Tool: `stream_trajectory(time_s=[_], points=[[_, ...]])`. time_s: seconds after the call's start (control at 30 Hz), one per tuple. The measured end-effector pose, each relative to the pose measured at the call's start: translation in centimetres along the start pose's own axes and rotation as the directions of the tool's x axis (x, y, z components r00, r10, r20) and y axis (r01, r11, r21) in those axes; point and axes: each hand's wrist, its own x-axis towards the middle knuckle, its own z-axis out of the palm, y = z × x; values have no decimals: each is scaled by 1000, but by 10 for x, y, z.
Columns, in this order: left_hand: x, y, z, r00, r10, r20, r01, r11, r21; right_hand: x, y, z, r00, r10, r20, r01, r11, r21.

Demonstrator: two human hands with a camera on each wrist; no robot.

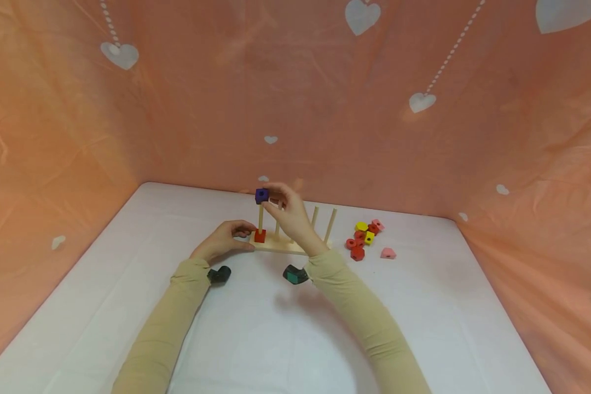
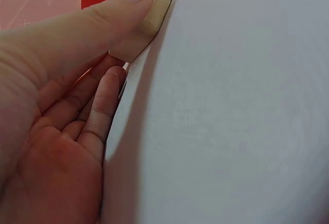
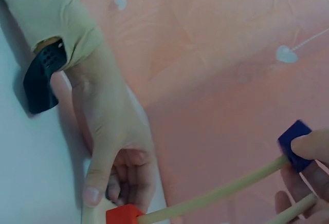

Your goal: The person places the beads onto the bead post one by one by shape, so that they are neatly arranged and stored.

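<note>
Purple cube (image 1: 261, 196): pinched by right hand (image 1: 294, 219) at leftmost peg's (image 1: 261, 219) tip; threading not discernible. Wooden base (image 1: 280, 248): end gripped by left hand (image 1: 222, 239), fingertips partly hidden.

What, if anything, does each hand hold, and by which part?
Right hand: purple cube, pinched by its right side. Left hand: wooden base, gripped at its left end.

A white-covered counter (image 1: 256, 339) is carrying a wooden peg base (image 1: 280, 248) on its far half; to the right, a bead cluster (image 1: 360, 242) is lying, with 1 pink bead (image 1: 388, 253) resting apart, farther right.
</note>
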Motion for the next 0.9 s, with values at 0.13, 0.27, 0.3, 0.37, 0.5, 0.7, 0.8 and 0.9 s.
stream_trajectory(time_s=[0.13, 0.27, 0.3, 0.37, 0.5, 0.7, 0.8, 0.9], points=[[-2, 2, 0, 1000, -16, -1, 16, 1000, -3, 4, 24, 6, 999, 30, -39, -30, 1000, -3], [-2, 2, 0, 1000, -24, 0, 24, 1000, -5, 3, 37, 11, 995, 70, -72, -74, 996, -52], [-2, 2, 0, 1000, -22, 1, 22, 1000, -3, 2, 39, 13, 994, 71, -79, -76, 995, -62], [-1, 1, 0, 1000, -21, -1, 21, 1000, 0, 0, 43, 16, 993, 60, -98, -68, 994, -81], [1, 0, -1, 1000, -4, 0, 4, 1000, 11, -4, 50, 21, 991, 19, -129, -28, 997, -70], [1, 0, -1, 1000, -22, -6, 22, 1000, 8, -13, 74, 30, 986, 111, -127, -115, 993, -25], [0, -1, -1, 1000, -14, -1, 14, 1000, 13, -20, 86, 35, 977, 179, -119, -182, 983, -20], [0, 0, -1, 1000, -3, 0, 3, 1000, 16, -26, 93, 40, 969, 221, -113, -223, 975, -1]])
